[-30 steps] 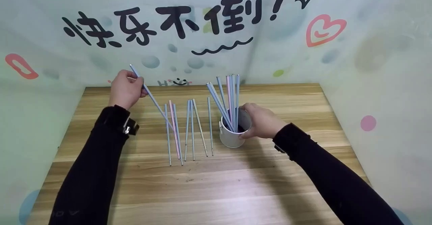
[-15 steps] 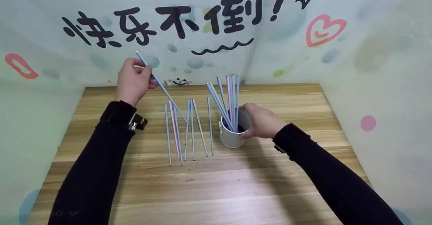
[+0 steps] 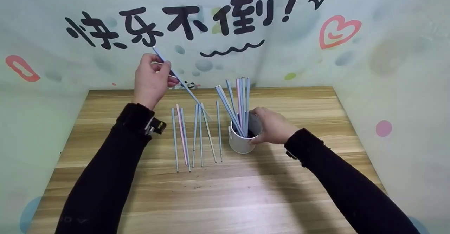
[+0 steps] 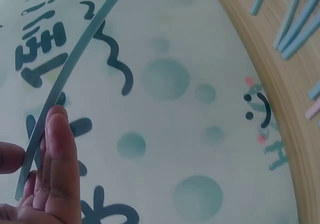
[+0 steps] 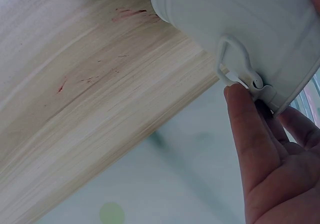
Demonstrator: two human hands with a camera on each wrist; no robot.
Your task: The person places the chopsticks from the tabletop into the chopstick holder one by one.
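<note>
My left hand [image 3: 153, 79] pinches a blue chopstick [image 3: 186, 88] between thumb and fingers near its upper end. That chopstick slants down to the right, its thin tip above the row on the table. In the left wrist view the same chopstick [image 4: 75, 66] crosses the thumb and fingers. My right hand [image 3: 273, 125] holds the rim and side of a small white bucket [image 3: 242, 146], which stands upright. Several blue and pink chopsticks [image 3: 229, 108] lean inside it. The right wrist view shows fingers beside the bucket's handle loop [image 5: 239, 54].
Left of the bucket, several chopsticks lie spaced apart on the wooden table [image 3: 281, 199], among them a pink one [image 3: 181, 132] and a pale one [image 3: 209, 132]. A printed backdrop [image 3: 299, 65] rises directly behind the table's back edge.
My left hand has moved right and upward with the blue chopstick, bringing its tip from over the left chopsticks nearer the bucket. My right hand and the bucket have stayed put.
</note>
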